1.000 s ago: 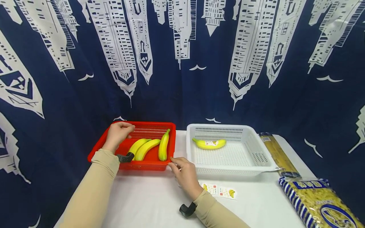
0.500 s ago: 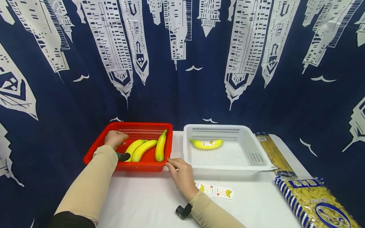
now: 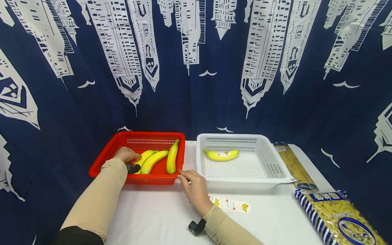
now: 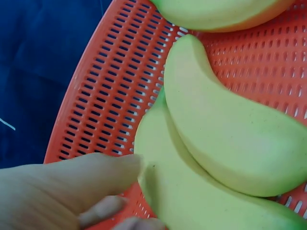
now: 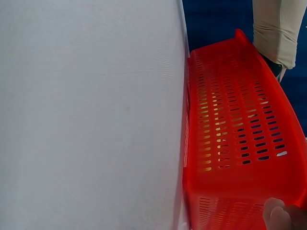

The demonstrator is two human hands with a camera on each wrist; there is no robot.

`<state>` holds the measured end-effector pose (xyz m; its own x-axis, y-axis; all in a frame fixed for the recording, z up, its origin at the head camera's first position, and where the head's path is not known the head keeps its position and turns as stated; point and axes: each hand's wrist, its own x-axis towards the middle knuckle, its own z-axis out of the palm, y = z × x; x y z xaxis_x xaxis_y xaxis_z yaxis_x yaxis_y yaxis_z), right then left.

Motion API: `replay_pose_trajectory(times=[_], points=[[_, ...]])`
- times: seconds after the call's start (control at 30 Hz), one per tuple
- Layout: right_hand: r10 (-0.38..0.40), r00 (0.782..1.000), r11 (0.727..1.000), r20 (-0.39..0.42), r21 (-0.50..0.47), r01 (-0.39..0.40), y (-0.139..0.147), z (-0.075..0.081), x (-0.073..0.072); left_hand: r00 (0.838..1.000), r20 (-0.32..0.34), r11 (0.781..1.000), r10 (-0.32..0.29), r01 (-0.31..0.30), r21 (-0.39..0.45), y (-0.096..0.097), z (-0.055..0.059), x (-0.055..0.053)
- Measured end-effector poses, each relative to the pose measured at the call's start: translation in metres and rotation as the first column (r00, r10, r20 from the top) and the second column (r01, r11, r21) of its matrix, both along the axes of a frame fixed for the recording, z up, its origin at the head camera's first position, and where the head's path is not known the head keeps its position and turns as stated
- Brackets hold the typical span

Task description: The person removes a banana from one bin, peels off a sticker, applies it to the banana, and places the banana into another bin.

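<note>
The leftmost banana [image 4: 192, 187] lies in the red basket [image 3: 153, 179], its near end partly covered by a black wrist device [image 3: 133, 168]. The left hand [image 3: 126, 154] touches its side; the lower fingers are cut off, so whether it grips cannot be told. The right hand [image 3: 195, 187] pinches the basket's near right corner, its fingertips blurred in the right wrist view. Two other bananas [image 3: 156, 161] share the basket. Right of it stands a white basket [image 3: 245, 167] holding a labelled banana [image 3: 220, 155]; the right arm partly hides a sticker strip [image 3: 240, 206]. Far right of the red basket, a pasta bag [image 3: 340, 216] runs out of frame.
</note>
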<state>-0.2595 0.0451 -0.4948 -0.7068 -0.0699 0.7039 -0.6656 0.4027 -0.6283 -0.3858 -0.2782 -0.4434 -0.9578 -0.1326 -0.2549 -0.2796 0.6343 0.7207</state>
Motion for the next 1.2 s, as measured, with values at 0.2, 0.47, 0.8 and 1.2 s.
replay_pose_trajectory(times=[0.2, 0.47, 0.8, 1.2], points=[[-0.001, 1.000, 1.000, -0.016, -0.003, 0.000, 0.000, -0.001, -0.001, 0.993, 0.099, 0.995, -0.067, 0.074, -0.065, -0.002, 0.002, 0.002], [0.015, 1.000, 1.000, -0.016, 0.003, -0.015, 0.001, -0.001, -0.001, 0.978, 0.189, 0.986, -0.088, 0.113, -0.126, -0.003, 0.006, 0.006], [0.017, 1.000, 1.000, -0.027, 0.009, -0.016, 0.002, -0.002, -0.002, 1.000, -0.012, 0.994, 0.003, -0.004, -0.111, -0.001, 0.001, 0.006], [0.007, 0.999, 1.000, -0.032, 0.017, -0.007, 0.002, -0.001, -0.002, 0.981, -0.187, 0.996, 0.043, -0.057, -0.069, 0.008, 0.015, 0.009]])
